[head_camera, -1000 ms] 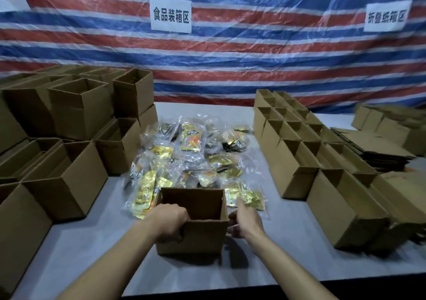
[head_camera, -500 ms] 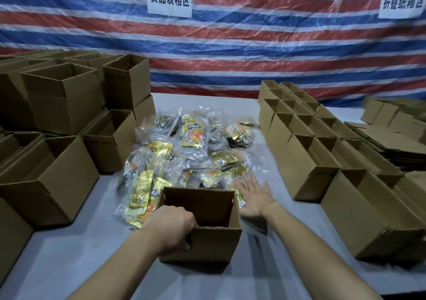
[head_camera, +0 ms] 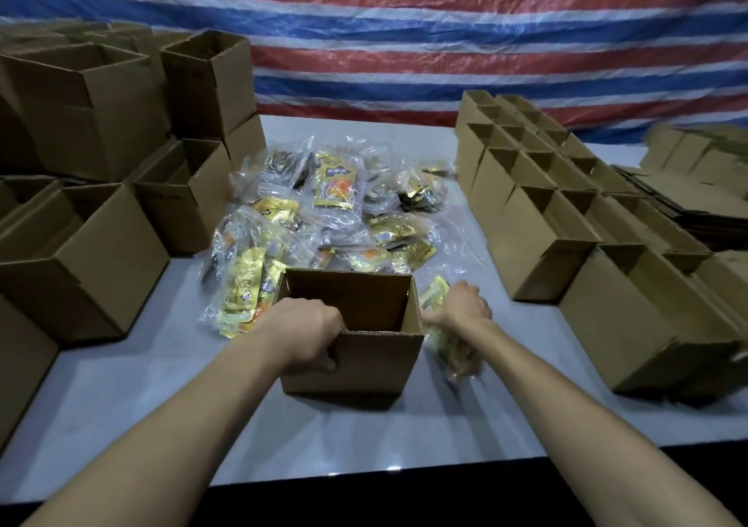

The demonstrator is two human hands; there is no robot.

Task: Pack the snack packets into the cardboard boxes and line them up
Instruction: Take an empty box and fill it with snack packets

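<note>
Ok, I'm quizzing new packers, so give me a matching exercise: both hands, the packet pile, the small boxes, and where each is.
1 left hand
2 right hand
3 packet pile
4 small boxes

A behind the open box
B gripping that box's near wall
C along the table's right side
D holding a packet right of that box

Pairs: 1-B, 2-D, 3-A, 4-C

The open box (head_camera: pixel 356 360) between the left hand (head_camera: pixel 307 332) and right hand (head_camera: pixel 461 308) is plain brown, like the box stacks (head_camera: pixel 93 267) outside both hands. Beyond the hands, the snack packets (head_camera: pixel 324 218) are clear plastic printed yellow, gold, orange and black. The single packet (head_camera: pixel 435 293) at the right hand is gold-yellow. The tabletop (head_camera: pixel 162 385) is pale grey-white, and the tarpaulin (head_camera: pixel 404 40) is striped red, white and blue.
</note>
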